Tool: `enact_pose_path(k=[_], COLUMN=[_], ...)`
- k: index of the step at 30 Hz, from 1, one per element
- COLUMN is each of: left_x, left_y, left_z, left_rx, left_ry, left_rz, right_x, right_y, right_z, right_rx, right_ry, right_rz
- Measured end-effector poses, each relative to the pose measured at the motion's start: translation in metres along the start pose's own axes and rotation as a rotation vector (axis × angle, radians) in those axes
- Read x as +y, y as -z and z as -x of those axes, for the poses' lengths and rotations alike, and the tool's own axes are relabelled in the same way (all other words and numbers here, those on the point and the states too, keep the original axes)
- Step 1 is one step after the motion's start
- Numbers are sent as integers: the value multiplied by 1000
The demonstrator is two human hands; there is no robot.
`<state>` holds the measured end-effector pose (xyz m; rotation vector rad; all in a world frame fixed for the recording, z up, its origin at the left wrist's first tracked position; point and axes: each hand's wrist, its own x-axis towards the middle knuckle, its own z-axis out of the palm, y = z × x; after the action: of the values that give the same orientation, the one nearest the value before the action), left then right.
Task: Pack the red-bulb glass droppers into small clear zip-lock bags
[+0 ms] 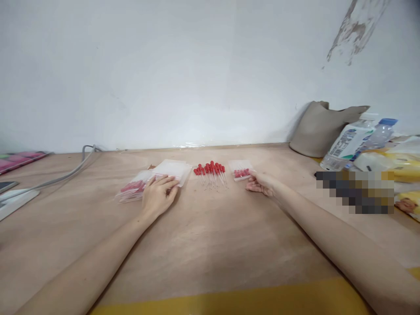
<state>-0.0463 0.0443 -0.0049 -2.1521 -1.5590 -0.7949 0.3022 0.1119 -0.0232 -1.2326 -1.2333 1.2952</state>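
Observation:
My left hand [159, 195] lies with its fingers stretched over a stack of clear zip bags [170, 168]. Beside it to the left are bags with pink-red things inside [134, 187]. A fanned pile of thin, pale sticks with red heads [211, 170] lies between my hands; they look like small droppers, but I cannot be sure. My right hand [260, 183] pinches the lower right corner of a small zip bag [239, 165] at the pile's right. Several red-headed pieces show inside that bag. The right fingertips are partly hidden.
At the right stand a grey-brown bag [323, 127] and plastic bottles [349, 142], with yellow packaging [390, 164] beside them. A grey cable [68, 175] runs across the left side to a white object [19, 201]. The wall [197, 78] bounds the table at the back.

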Motion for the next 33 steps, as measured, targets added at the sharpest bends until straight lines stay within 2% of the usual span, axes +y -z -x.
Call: enact_pose_path(k=[3, 6, 8, 10, 12, 14, 16, 18, 20, 22, 24, 26, 30, 31, 33], left_x=[-1, 0, 5, 13, 24, 35, 43, 46, 44, 40, 39, 43, 64, 69, 76], left_y=[-1, 1, 4, 8, 13, 19, 24, 27, 30, 32, 35, 37, 37, 36, 32], left_z=[-1, -1, 0, 3, 8, 12, 15, 17, 16, 15, 14, 15, 25, 28, 34], left_rx=[25, 94, 200, 264, 190, -12, -231, -412, -555, -646, -682, -634, -407, -407, -474], left_ry=[57, 106, 105, 29, -122, -312, -461, -534, -542, -526, -502, -446, -193, -170, -221], left_rz=[90, 163, 220, 328, 474, 620, 735, 805, 840, 894, 955, 941, 592, 506, 405], right_x=[-2, -9, -17, -23, -23, -18, -9, -1, 3, 3, 0, -2, -9, -11, -15], right_y=[2, 2, 0, -4, -8, -10, -9, -5, 0, 4, 4, 1, -17, -23, -37], right_z=[7, 15, 22, 28, 31, 30, 25, 20, 17, 16, 18, 20, 20, 17, 11], right_rx=[29, 75, 189, 331, 339, 195, 37, -72, -119, -105, -75, -30, 183, 220, 251], right_ry=[-151, -214, -99, 179, 504, 689, 723, 687, 677, 700, 728, 755, 743, 716, 643], right_rz=[166, 309, 513, 796, 1028, 1130, 1191, 1201, 1151, 1066, 992, 962, 1024, 1038, 1027])
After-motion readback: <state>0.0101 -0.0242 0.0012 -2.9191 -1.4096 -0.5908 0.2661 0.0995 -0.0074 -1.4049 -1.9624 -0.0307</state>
